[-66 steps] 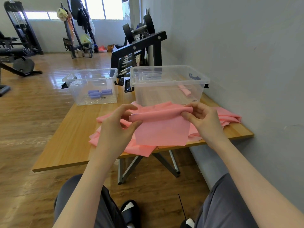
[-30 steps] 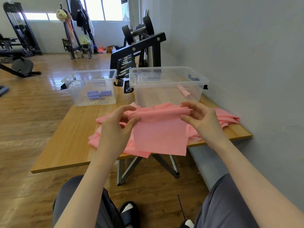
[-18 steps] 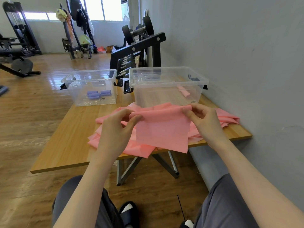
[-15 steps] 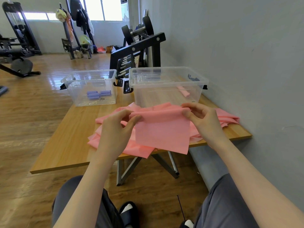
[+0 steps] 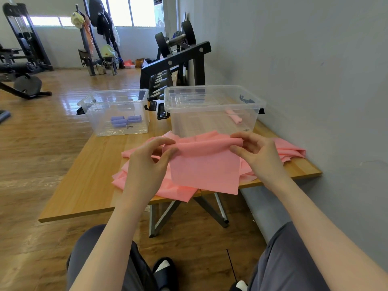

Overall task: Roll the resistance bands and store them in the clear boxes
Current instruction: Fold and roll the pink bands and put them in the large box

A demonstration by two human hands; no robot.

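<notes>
The long wooden desk (image 5: pixel 88 185) carries everything, and just beyond both hands stand two clear plastic boxes. The larger clear box (image 5: pixel 214 101), straight ahead of the right hand, holds one small rolled pink band (image 5: pixel 234 118); the smaller clear box (image 5: pixel 117 97), beyond and to the left of the left hand, holds what look like three rolled lilac bands (image 5: pixel 123 120). Beneath the hands lies a heap of loose pink bands (image 5: pixel 147 181); how many is hard to tell.

Between the hands hangs one flat pink rubber resistance band (image 5: pixel 205 171). The left hand (image 5: pixel 147 164) pinches its top left corner with curled fingers and thumb, and the right hand (image 5: pixel 256 154) pinches the top right corner likewise, where the upper edge looks just turned over.

To roll well, I would keep both ends level and taut, turning evenly so the roll stays tight and straight.
</notes>
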